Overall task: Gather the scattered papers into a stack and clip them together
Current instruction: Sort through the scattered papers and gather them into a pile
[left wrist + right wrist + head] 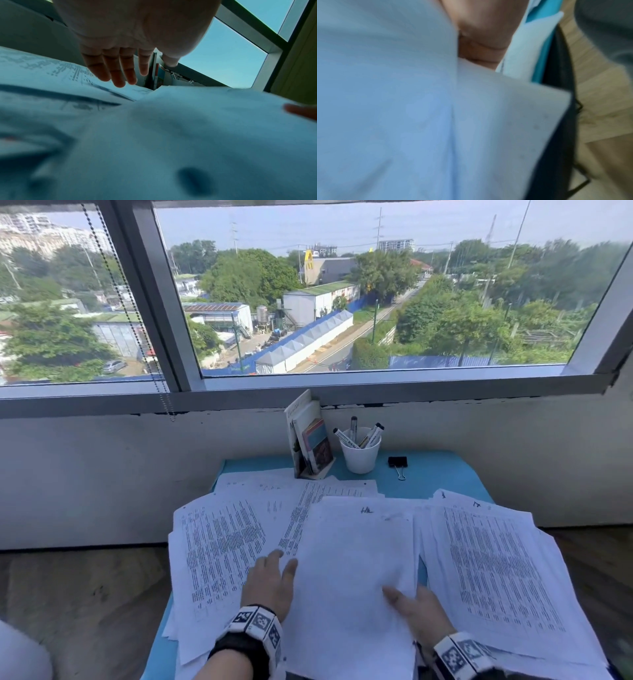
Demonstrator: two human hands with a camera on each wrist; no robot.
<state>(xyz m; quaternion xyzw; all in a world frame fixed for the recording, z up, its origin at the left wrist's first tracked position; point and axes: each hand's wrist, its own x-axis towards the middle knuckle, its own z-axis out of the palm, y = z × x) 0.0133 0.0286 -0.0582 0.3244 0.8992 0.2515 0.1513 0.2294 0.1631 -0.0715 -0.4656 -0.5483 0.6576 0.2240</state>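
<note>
The papers (349, 559) lay spread across the small blue table (438, 474) in three loose groups: printed sheets fanned to the left, a blank-faced bundle in the middle, and another printed pile to the right, several hanging past the table edges. None were yet squared into one stack.

The left hand (270, 583) rested flat on the left-hand printed sheets, just beside the left edge of the middle bundle. In the left wrist view its fingers (116, 71) were straight and close together, tips down on the paper, the thumb set off to the side. It was likely placed there to pin those sheets or to sweep them rightward under the middle bundle.

The right hand (416, 607) held the near right edge of the middle bundle. The thumb lay on top of the sheet and the fingers went out of sight beneath it, so it appeared to pinch the bundle; the right wrist view was too blurred to confirm how the fingers curled. That grip probably served to lift the bundle's edge and let neighbouring sheets slide in.

The binder clip (398, 464) sat on bare table at the far right, untouched, just right of the white cup (360, 457) of markers and well apart from both hands. It stayed out of the way, sensibly, since clipping could only follow gathering. A stand of booklets (310, 440) stood to the cup's left, touching the far papers.
</note>
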